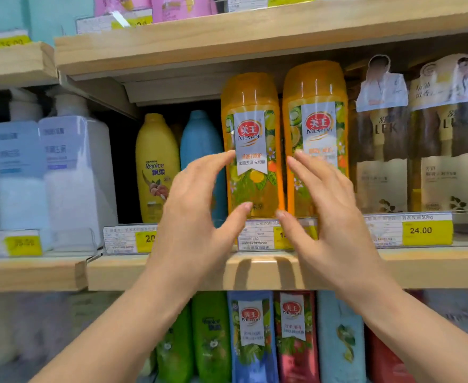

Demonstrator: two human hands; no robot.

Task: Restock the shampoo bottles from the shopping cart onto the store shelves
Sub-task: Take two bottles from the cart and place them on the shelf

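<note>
Now: two tall translucent orange plastic shampoo bottles (252,145) stand upright, side by side, on the wooden shelf (255,269) at frame centre.
Left hand (197,217) and right hand (329,214): grips apart, fingers spread, whether touching unclear. Likely rigid, glossy, slippery, fairly heavy; hold mid-body.

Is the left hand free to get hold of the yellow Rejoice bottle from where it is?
Probably yes. The left hand is open and holds nothing, and the yellow Rejoice bottle stands just to its left at the shelf front, with nothing in front of it.
</note>
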